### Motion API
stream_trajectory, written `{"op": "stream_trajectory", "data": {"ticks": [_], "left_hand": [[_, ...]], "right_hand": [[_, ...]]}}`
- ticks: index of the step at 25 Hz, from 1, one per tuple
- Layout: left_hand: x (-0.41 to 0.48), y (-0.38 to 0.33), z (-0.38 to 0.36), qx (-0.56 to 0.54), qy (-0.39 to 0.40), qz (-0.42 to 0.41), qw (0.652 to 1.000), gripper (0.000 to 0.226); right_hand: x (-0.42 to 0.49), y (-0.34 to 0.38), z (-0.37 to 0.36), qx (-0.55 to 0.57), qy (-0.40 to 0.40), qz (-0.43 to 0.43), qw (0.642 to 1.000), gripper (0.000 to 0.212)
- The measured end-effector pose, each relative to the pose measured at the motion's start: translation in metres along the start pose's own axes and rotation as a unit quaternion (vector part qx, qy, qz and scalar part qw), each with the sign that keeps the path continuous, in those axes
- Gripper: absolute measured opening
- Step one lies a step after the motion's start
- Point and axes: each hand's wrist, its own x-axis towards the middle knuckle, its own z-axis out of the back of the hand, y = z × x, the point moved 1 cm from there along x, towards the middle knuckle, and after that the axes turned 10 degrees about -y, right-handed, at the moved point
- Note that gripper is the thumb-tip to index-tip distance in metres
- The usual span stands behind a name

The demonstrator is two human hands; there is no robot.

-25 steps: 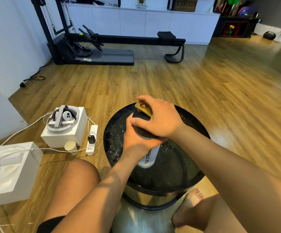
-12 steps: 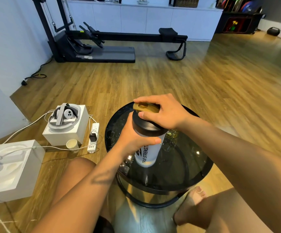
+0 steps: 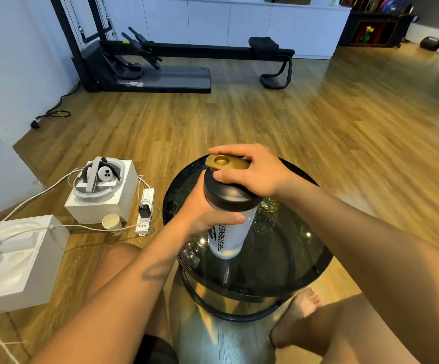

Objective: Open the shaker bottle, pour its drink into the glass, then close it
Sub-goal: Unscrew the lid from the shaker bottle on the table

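— Step in hand, going by the head view?
— Opening, I'd judge. The shaker bottle (image 3: pixel 230 233) appears to stand upright near the middle of the round dark glass worktop (image 3: pixel 299 261). Its black lid (image 3: pixel 228 197) is on, and the gold flip cap (image 3: pixel 225 162) lies flat on top.
— Hands?
— The left hand (image 3: pixel 201 208) wraps the bottle's body just under the lid, thumb across the front. The right hand (image 3: pixel 253 172) sits over the top, its fingers (image 3: pixel 239 149) curled over the far edge and right end of the cap, thumb on the lid's near side.
— And the glass?
— The glass (image 3: pixel 270 206) is just to the right of the bottle, mostly hidden by the right wrist. I can't tell what it holds.
— Next move?
— Likely the left hand braces while the right twists the lid or flips the cap; I can't tell which opens it. Then the bottle is lifted and tipped slowly toward the glass, which stands close enough to knock.
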Motion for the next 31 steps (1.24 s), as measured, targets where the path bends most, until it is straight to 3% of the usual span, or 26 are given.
{"op": "stream_trajectory", "data": {"ticks": [5, 11, 14, 18, 22, 28, 31], "left_hand": [[-0.005, 0.005, -0.010, -0.013, -0.052, -0.004, 0.999, 0.095], [-0.029, 0.009, -0.037, 0.050, -0.234, -0.005, 0.971, 0.105], [-0.030, 0.008, -0.043, 0.085, -0.270, 0.001, 0.959, 0.104], [-0.025, 0.012, -0.032, 0.095, -0.245, 0.001, 0.965, 0.093], [-0.014, 0.013, -0.016, 0.065, -0.152, -0.004, 0.986, 0.099], [-0.005, 0.013, -0.006, 0.026, -0.079, 0.016, 0.996, 0.105], [-0.002, 0.013, -0.002, 0.004, -0.074, 0.020, 0.997, 0.107]], "right_hand": [[-0.003, -0.004, -0.006, -0.003, -0.064, -0.036, 0.997, 0.048], [-0.005, -0.006, -0.016, -0.007, -0.116, -0.061, 0.991, 0.055], [-0.010, -0.003, -0.022, -0.024, -0.147, -0.075, 0.986, 0.055], [-0.006, 0.000, -0.004, -0.006, -0.060, -0.036, 0.998, 0.048], [0.006, 0.003, 0.010, 0.002, 0.035, -0.009, 0.999, 0.043], [0.016, 0.001, 0.010, 0.043, 0.082, -0.017, 0.996, 0.041], [0.016, -0.002, 0.008, 0.070, 0.054, -0.007, 0.996, 0.038]]}}
